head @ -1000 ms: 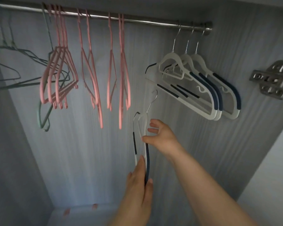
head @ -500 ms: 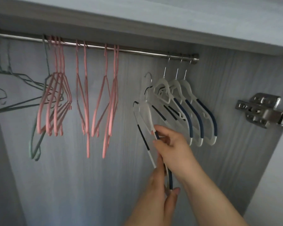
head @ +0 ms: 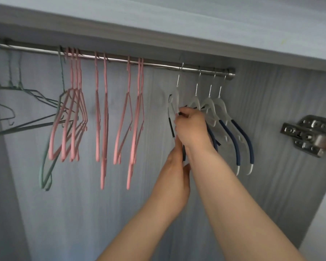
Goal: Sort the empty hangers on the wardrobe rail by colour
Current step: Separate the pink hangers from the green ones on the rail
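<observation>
R hand [head: 191, 129] fingers [head: 183, 112] are pinched shut on the shoulder of a white hanger [head: 174, 102]; L hand [head: 174, 178] fingers clamp its navy-padded lower arm from below. A sec ago that hanger was held low, well under the rail [head: 158, 63], hook free; half a sec ago it was lifted approx level w/ the others. Now its hook sits at the rail, seemingly over it, just left of the three white hangers [head: 222, 117] at the right end. So the white group looks complete, w/ letting go the only step left here. Pink hangers [head: 102, 113] fill the middle; green hangers [head: 47, 166] hang left, one among the pinks' left edge, prob. next to shift.
</observation>
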Tool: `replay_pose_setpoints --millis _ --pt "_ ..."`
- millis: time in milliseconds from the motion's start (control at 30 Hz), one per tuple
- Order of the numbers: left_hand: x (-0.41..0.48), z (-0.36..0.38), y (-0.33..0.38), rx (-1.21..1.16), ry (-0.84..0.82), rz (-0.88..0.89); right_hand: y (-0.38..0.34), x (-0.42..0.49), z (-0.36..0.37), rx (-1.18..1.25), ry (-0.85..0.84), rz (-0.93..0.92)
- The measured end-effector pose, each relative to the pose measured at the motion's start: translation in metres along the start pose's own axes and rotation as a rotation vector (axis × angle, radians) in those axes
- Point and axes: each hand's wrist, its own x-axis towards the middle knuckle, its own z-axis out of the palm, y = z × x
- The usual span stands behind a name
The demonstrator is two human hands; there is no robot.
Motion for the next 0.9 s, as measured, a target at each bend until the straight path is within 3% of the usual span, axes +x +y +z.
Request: replay_pose_setpoints --millis 133,200,267,367,500,667,900 --pt "-0.007 -0.002 -0.014 0.092 -0.033 -0.023 0.014 0.007 0.0 -0.076 -0.01 0.072" --pt "-0.026 -0.004 -0.021 0.167 -0.023 -0.016 0.014 -0.006 -0.006 -0.268 -0.028 0.063" --pt "-0.045 -0.011 -0.021 0.222 0.083 0.061 0.005 -0.029 -0.012 -0.453 0.027 -0.111" --pt "-0.063 -0.025 -0.018 0.353 0.391 0.261 -0.023 -0.067 -0.003 -0.287 -0.019 -0.387" --pt "-0.077 -0.044 -0.007 0.427 0.619 0.307 -0.028 -0.07 0.025 -0.085 -0.388 -0.074" --pt "-0.072 -0.064 -0.012 0.373 0.596 0.18 -0.012 -0.064 0.051 0.353 -0.397 0.235" --pt "-0.066 -0.074 -0.011 0.419 0.554 0.139 -0.026 -0.066 0.07 0.255 -0.466 0.165"
